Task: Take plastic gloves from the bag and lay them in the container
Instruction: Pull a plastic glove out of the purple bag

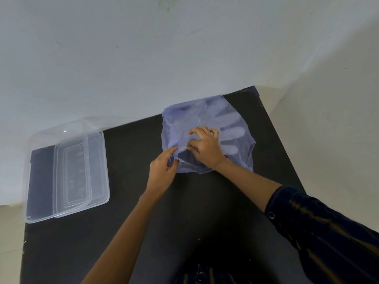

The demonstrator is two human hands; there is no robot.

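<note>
At centre right of the frame, bag: a thin bluish translucent plastic bag (207, 136) lies flat on the black table (143, 232), close to the table's far edge by the white wall (143, 48).
Gloves: clear plastic gloves (231, 130) show through the bag's film, their finger shapes pointing toward the right of the frame; how many lie stacked inside cannot be told.
Left hand: the left hand (163, 171) sits at the bag's lower left edge, thumb and fingers closed in a pinch on the film at the opening.
Right hand: the right hand (205, 148) rests on top of the bag, fingers curled and pressing into bunched film just above the left hand's pinch; it seems to be gripping the plastic, though whether that is bag film or a glove is unclear.
Sleeve: a dark striped sleeve (328, 232) with a button covers the right forearm at lower right; the left forearm is bare.
Container: a clear rectangular plastic container (41, 171) stands at the left of the frame, well apart from the bag.
Lid: a clear lid (82, 171) lies partly across the container's right side.
Writing: no brand or label can be read on any item.
</note>
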